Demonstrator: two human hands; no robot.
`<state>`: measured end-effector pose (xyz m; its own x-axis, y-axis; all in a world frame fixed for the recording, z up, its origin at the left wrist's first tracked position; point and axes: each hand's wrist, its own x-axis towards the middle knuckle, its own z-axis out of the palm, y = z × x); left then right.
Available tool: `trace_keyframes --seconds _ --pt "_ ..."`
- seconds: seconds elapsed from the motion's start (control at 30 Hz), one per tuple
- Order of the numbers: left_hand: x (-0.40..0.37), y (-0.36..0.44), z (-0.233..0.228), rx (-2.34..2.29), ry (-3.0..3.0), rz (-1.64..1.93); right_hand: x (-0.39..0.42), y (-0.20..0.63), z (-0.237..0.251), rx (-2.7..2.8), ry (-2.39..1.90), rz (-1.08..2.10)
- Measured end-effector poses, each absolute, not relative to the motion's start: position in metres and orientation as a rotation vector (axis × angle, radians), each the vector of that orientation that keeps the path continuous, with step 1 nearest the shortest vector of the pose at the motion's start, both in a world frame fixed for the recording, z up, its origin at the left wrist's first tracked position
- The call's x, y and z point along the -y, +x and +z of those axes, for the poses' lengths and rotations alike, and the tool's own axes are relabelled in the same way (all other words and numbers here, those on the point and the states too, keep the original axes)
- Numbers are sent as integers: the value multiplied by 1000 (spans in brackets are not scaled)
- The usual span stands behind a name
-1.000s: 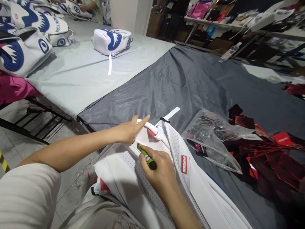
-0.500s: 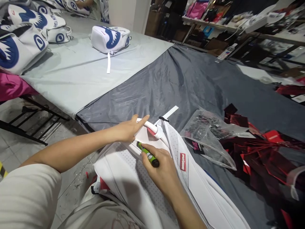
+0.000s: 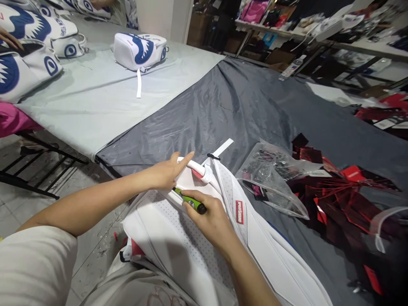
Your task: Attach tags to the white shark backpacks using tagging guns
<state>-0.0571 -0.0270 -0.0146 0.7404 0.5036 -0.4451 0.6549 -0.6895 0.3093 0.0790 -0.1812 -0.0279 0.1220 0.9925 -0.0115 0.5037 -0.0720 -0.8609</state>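
Gripped in right hand [image 3: 212,219]: green lighter [image 3: 190,201], fingers closed around its body, tip aimed at seam just under white handle [image 3: 196,168] of white backpack [image 3: 178,238]. Left hand [image 3: 165,173] pressed flat beside handle, forefinger stretched along it, clasping nothing, steadying top panel. Backpack lying back-up at near edge of grey sheet [image 3: 242,106], lower part hanging toward lap, mesh panel and red label [image 3: 239,212] showing. No flame visible; whether seam ends already singed, too small to tell. Judged mid-way: work apparently at handle seam, straps and lower edges seemingly not yet reached. Just right of backpack, clear bag [image 3: 270,178] of small dark parts, then heap of red tags [image 3: 347,195]. Farther off, on pale sheet [image 3: 95,102], finished-looking shark-print backpack [image 3: 140,51], more stacked at left, another person's fingertips [image 3: 8,39] at far-left edge.
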Motion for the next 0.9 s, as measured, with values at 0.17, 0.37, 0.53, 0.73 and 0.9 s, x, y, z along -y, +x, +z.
trace_keyframes --seconds 0.17,0.37,0.53,0.73,0.9 --pt "27 -56 -13 -881 2511 -465 179 79 -30 1513 -1647 774" --pt "27 -55 -14 -894 2516 -444 182 75 -30 1698 -1785 498" --pt "28 -57 -14 -892 2514 -438 183 75 -30 1635 -1716 576" --pt "28 -57 -14 -888 2523 -436 183 71 -31 1527 -1739 622" --pt "27 -58 -17 -885 2531 -415 179 75 -30 1451 -1698 855"
